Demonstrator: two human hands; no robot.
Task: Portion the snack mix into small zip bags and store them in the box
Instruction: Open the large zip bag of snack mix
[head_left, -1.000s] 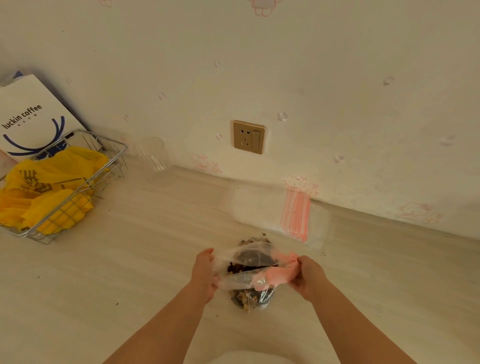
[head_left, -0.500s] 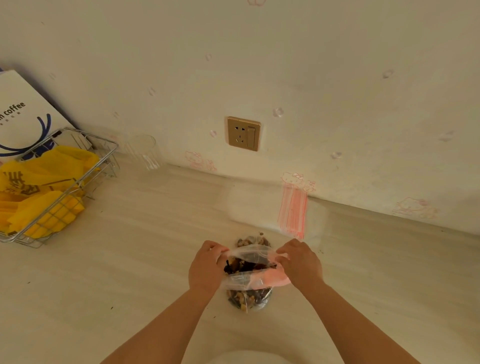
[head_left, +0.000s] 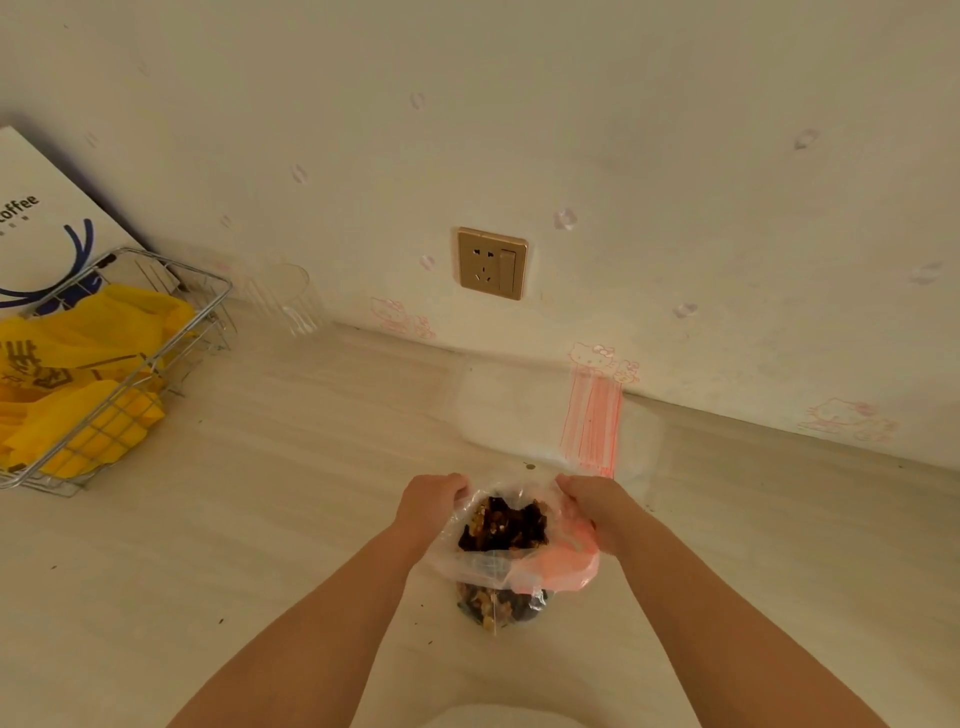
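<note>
A clear plastic snack mix bag (head_left: 519, 564) with a pink patch stands on the pale counter in front of me, holding dark and golden snack mix (head_left: 506, 522). My left hand (head_left: 431, 506) grips the bag's left rim and my right hand (head_left: 592, 506) grips the right rim, pulling the mouth wide apart so the mix shows inside. Behind the bag a stack of small clear zip bags (head_left: 550, 421) with red seal lines lies flat against the wall. No storage box is in view.
A wire basket (head_left: 119, 358) with yellow bags sits at the left, a white coffee paper bag (head_left: 36, 223) behind it. A clear drinking glass (head_left: 283, 299) stands by the wall. A gold wall socket (head_left: 491, 262) is above the counter. Crumbs dot the counter.
Both hands moved from the bag's sides to its far rim and pulled the mouth wide, exposing the snack mix. The camera tilted slightly, shifting the scene left.
</note>
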